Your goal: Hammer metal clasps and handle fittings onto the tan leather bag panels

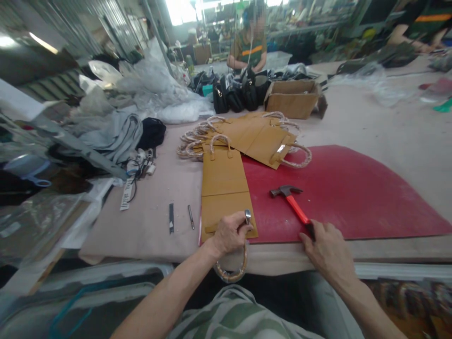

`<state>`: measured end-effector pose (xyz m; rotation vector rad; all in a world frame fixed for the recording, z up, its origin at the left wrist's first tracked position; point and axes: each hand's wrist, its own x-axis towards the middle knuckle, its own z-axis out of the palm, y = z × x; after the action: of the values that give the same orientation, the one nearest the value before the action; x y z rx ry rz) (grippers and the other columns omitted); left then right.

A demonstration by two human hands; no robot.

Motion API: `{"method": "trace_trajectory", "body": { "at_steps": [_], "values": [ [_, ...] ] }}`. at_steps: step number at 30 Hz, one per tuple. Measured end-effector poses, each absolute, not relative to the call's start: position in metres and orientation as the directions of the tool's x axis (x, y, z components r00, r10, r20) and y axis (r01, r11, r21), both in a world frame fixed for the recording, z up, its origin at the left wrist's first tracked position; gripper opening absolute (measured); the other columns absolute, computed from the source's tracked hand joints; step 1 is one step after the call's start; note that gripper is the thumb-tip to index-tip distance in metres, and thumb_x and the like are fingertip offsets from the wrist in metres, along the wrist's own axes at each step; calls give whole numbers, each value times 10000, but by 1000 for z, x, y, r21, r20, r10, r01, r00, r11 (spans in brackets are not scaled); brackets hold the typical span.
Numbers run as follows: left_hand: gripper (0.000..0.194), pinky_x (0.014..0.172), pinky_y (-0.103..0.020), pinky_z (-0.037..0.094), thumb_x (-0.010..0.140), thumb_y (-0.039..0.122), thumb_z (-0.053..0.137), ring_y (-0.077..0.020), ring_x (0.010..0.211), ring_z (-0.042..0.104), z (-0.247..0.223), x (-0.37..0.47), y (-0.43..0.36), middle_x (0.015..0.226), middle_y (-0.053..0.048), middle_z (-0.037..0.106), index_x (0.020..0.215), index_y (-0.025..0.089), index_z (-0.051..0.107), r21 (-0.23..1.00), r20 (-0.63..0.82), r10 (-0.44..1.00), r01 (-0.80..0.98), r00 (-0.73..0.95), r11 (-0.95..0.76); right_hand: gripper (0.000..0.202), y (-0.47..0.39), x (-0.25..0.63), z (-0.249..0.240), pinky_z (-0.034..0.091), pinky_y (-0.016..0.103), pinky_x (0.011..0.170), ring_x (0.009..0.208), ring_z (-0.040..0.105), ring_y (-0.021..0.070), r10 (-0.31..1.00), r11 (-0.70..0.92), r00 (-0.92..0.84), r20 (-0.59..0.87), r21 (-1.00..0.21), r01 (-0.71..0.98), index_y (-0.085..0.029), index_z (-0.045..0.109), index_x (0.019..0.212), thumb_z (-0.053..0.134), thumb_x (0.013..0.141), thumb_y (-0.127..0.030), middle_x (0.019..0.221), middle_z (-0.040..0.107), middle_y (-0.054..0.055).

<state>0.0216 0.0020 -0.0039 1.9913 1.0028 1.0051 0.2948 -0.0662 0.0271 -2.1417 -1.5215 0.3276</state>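
Observation:
A tan leather panel [226, 176] lies lengthwise on the left end of a red mat [339, 193]. One wrapped handle stands at its far end; another handle [231, 277] hangs over the table's near edge. My left hand [229, 233] rests on the panel's near end, its fingers closed on a small shiny metal tool [247, 216]. A hammer [298, 209] with a red shaft and dark claw head lies on the mat, head pointing away to the left. My right hand [326, 245] has its fingers around the hammer's dark grip end.
More tan panels [254, 134] with wrapped handles are piled behind. Left of the mat lie a dark flat strip [171, 219] and a metal rod [191, 217]. Farther back are black bags [233, 96], a cardboard box [293, 99], plastic wrapping and a person [247, 47].

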Motion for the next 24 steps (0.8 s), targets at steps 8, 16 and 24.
{"method": "trace_trajectory", "body": {
  "at_steps": [8, 16, 24],
  "values": [
    [111, 783, -295, 546, 814, 122, 641, -198, 797, 686, -4, 25, 1, 842, -46, 708, 885, 203, 669, 811, 379, 839, 296, 390, -504, 157, -40, 288, 52, 380, 289, 451, 480, 419, 148, 878, -479, 192, -439, -782, 399, -252, 470, 676, 568, 670, -375, 595, 489, 3],
    [85, 745, -265, 504, 837, 123, 612, -170, 760, 643, -6, 25, 2, 810, -30, 679, 865, 197, 641, 796, 392, 828, 303, 402, -524, 491, -68, 254, 126, 271, 235, 382, 388, 383, 110, 960, -215, 267, -88, -843, 494, -251, 454, 723, 393, 923, -694, 510, 429, -46],
    [76, 714, -264, 490, 834, 121, 608, -171, 737, 635, -11, 25, 2, 779, -25, 659, 832, 197, 612, 787, 393, 826, 316, 405, -530, 402, -87, 277, 151, 237, 306, 426, 378, 445, 135, 863, 365, -271, 426, -156, 918, -261, 501, 744, 381, 1024, -522, 514, 513, -23]
  ]
}}
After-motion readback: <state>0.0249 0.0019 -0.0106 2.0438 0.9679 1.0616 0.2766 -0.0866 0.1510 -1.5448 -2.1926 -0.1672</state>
